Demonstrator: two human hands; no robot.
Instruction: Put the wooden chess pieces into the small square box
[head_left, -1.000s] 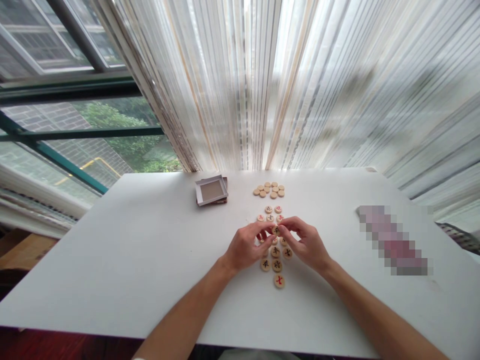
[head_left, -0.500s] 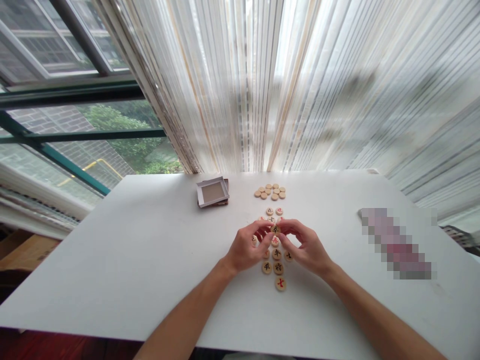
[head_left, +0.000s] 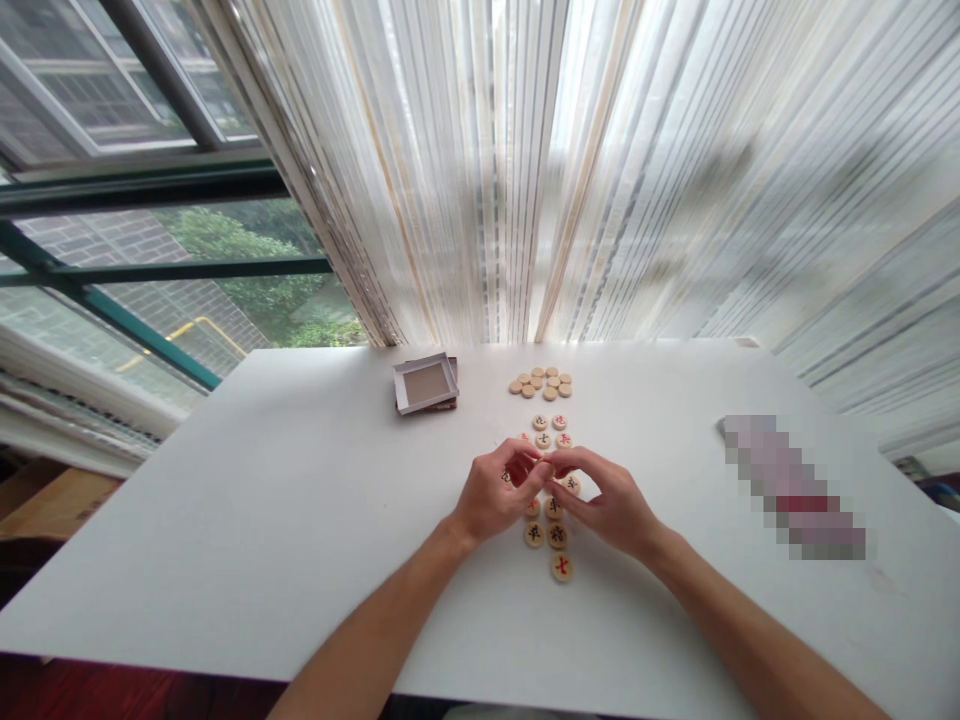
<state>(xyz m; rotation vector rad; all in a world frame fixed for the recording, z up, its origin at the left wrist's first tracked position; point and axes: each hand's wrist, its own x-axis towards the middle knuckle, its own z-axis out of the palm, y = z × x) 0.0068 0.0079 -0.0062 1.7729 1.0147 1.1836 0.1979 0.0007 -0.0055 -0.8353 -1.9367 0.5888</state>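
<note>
Wooden xiangqi pieces (head_left: 556,537) lie in a loose column on the white worktop (head_left: 225,520), red and black characters showing. Near the far edge, a cluster of plain-faced discs (head_left: 540,383) sits beside a shallow cardboard box lid (head_left: 425,384). The left hand (head_left: 495,495) and right hand (head_left: 604,500) meet over the column, their fingers (head_left: 527,457) curled together at the tips; I cannot tell whether they grip a piece. Roughly half the discs appear set out, with the far cluster left.

The left hand (head_left: 497,493) and right hand (head_left: 606,503) met over round wooden xiangqi pieces (head_left: 556,537) on a white surface (head_left: 225,500).
</note>
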